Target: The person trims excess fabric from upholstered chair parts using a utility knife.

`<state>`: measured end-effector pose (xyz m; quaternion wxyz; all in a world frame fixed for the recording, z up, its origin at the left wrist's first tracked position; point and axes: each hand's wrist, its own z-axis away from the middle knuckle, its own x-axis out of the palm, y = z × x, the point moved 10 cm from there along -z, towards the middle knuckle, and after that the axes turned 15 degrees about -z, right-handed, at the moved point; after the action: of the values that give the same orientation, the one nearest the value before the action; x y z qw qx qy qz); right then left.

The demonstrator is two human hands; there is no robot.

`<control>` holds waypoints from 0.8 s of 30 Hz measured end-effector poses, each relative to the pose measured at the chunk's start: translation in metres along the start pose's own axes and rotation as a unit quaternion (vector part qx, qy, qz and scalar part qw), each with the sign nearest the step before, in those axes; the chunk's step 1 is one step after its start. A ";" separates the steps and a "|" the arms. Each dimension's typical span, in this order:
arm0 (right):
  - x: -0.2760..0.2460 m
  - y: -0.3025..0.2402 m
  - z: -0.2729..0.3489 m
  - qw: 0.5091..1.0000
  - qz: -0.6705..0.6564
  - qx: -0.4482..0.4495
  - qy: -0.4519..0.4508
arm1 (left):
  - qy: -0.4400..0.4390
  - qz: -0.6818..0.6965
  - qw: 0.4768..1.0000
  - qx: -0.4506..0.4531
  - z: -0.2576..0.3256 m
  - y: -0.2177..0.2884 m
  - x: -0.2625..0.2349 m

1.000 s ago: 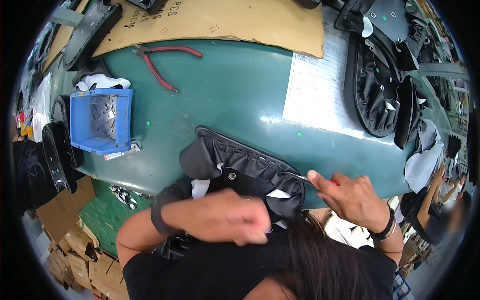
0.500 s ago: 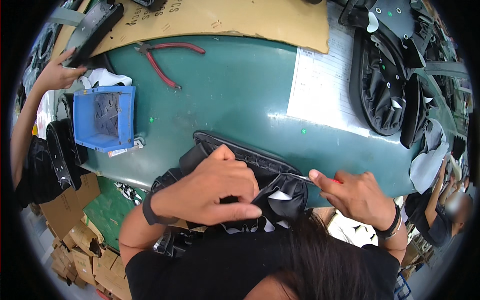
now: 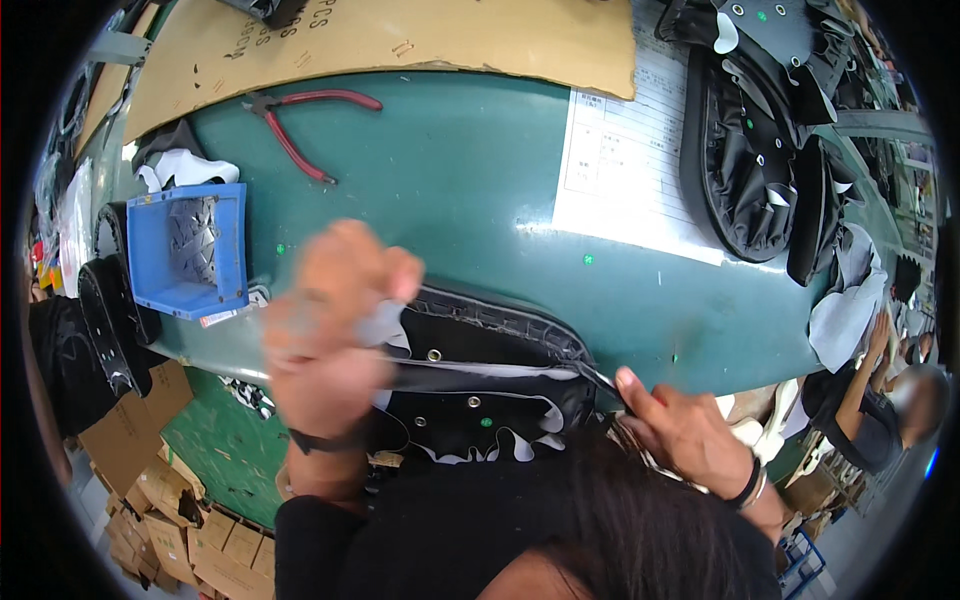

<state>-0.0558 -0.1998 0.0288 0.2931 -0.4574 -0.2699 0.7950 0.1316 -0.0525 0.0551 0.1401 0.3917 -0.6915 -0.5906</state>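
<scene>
A black padded piece (image 3: 490, 385) with metal rivets and a white wavy lining edge lies at the near edge of the green table (image 3: 470, 180). My left hand (image 3: 335, 320) is raised over its left end, blurred by motion, its fingers closed around a pale flap (image 3: 385, 322) of the piece. My right hand (image 3: 680, 430) is at the piece's right end and pinches a thin metal tool (image 3: 603, 380), whose tip touches the piece's seam.
A blue bin (image 3: 150, 235) of small metal parts stands at the left. Red-handled pliers (image 3: 300, 130) lie by a cardboard sheet (image 3: 400, 40). A printed paper (image 3: 630, 170) and stacked black pieces (image 3: 760, 150) are at the right. Cartons (image 3: 180, 500) sit below. Another person (image 3: 880, 400) is at the far right.
My left hand has lifted off the black piece and swung up and left, pulling a pale flap. Another person's hand that reached toward the blue bin is gone. My right hand has stayed put.
</scene>
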 end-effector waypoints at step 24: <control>-0.026 -0.017 -0.022 0.988 0.131 0.014 0.082 | -0.126 -0.480 0.862 -0.106 0.040 0.003 -0.019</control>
<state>-0.0221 -0.2031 0.0456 0.2141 -0.5485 -0.1715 0.7898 0.1169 -0.0106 0.0523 -0.2083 0.5804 -0.3627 -0.6987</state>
